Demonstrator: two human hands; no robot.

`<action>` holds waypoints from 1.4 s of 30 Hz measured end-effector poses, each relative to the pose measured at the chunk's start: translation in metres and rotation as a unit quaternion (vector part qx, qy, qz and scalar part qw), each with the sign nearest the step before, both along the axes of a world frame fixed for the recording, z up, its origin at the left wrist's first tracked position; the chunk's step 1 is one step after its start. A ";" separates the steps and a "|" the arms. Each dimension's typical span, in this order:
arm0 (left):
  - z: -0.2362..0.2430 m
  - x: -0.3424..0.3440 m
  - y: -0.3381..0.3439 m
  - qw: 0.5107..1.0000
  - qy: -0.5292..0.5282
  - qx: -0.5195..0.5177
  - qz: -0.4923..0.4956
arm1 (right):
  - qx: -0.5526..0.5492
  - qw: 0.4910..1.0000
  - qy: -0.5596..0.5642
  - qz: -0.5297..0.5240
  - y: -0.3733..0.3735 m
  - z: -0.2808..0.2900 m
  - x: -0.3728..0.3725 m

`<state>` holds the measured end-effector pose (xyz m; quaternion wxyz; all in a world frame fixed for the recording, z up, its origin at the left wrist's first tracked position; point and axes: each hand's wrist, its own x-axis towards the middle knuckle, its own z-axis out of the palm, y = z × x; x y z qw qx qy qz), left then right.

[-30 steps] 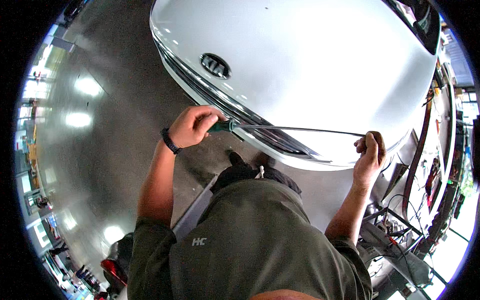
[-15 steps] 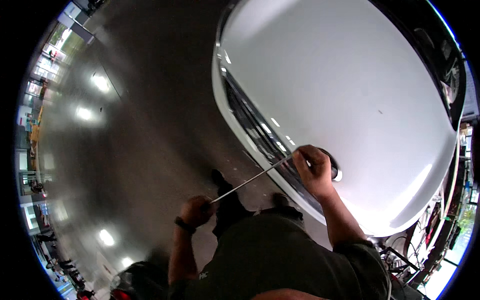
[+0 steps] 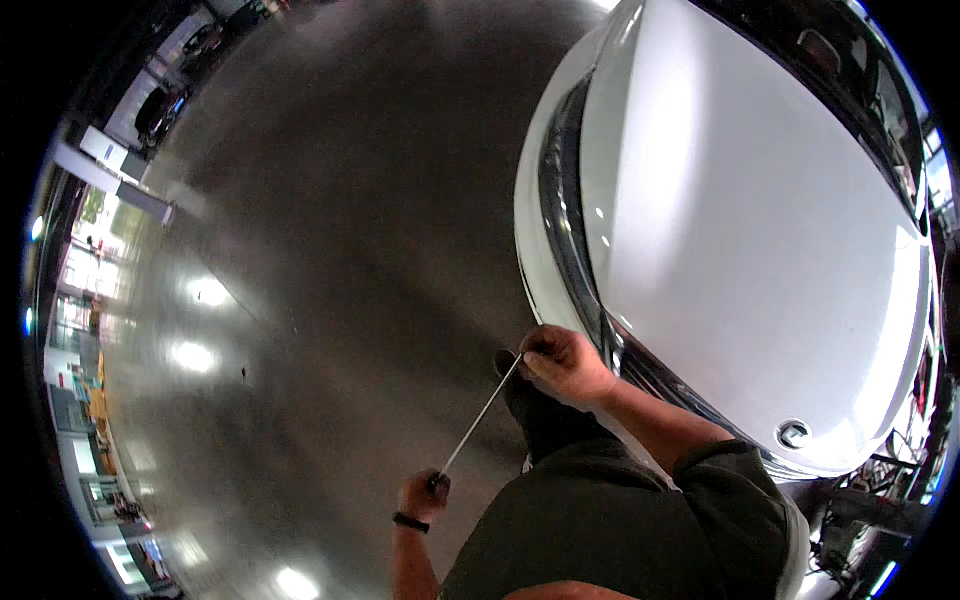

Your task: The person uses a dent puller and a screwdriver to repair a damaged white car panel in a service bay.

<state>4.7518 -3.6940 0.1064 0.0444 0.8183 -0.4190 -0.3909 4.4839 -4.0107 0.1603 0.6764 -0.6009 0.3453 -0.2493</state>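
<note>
While fingers [image 3: 534, 362] grip a slim metal rod [image 3: 480, 416], glossy white bodywork [image 3: 740, 240] curves nearby.

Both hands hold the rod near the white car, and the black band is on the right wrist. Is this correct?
No, the head view shows the band on the left wrist. Left hand and right hand do hold the rod near the white car.

This looked like a big car workshop. A white car [image 3: 740, 230] stood indoors on a wide, smooth grey floor [image 3: 380, 200] with shiny spots of light. A dark car [image 3: 158, 115] was far off. Messy metal parts [image 3: 860, 530] were near the white one, plus a long thin metal rod [image 3: 480, 425].
</note>
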 end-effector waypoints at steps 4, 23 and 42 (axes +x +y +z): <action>-0.047 0.078 -0.028 0.988 0.103 -0.049 0.103 | -0.130 0.982 0.108 0.083 -0.080 -0.002 0.101; -0.089 0.531 -0.629 0.984 0.165 -0.031 -0.062 | -0.208 0.958 0.189 -0.055 -0.553 0.034 0.376; 0.032 0.550 -1.360 0.930 0.110 -0.029 -0.349 | -0.167 0.882 0.353 -0.264 -1.090 0.010 0.384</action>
